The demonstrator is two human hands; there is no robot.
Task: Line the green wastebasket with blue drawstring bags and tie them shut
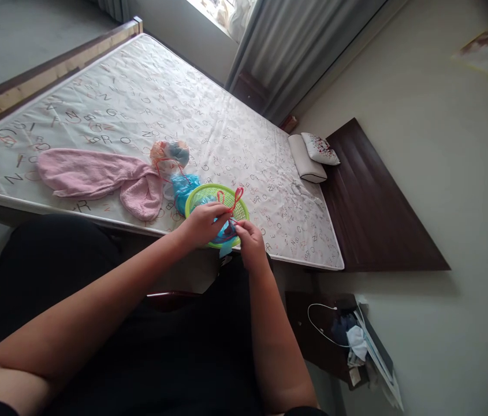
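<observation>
My left hand is closed in a pinch on a red drawstring, whose loops stick up above the fingertips. Close beside it, my right hand also pinches the red drawstring, lower down. Under both hands is a light green mesh basket at the mattress edge. Blue plastic shows in the basket and hangs over its near rim, partly hidden by my fingers. Touching the basket's left side lies a blue plastic bag. Beyond that sits a tied clear-orange plastic bag with red strings.
A pink towel lies to the left on the letter-printed mattress. Two pillows rest by the dark headboard. A dark bedside table at the lower right holds a white cable and cloths. A wooden bed rail bounds the far left.
</observation>
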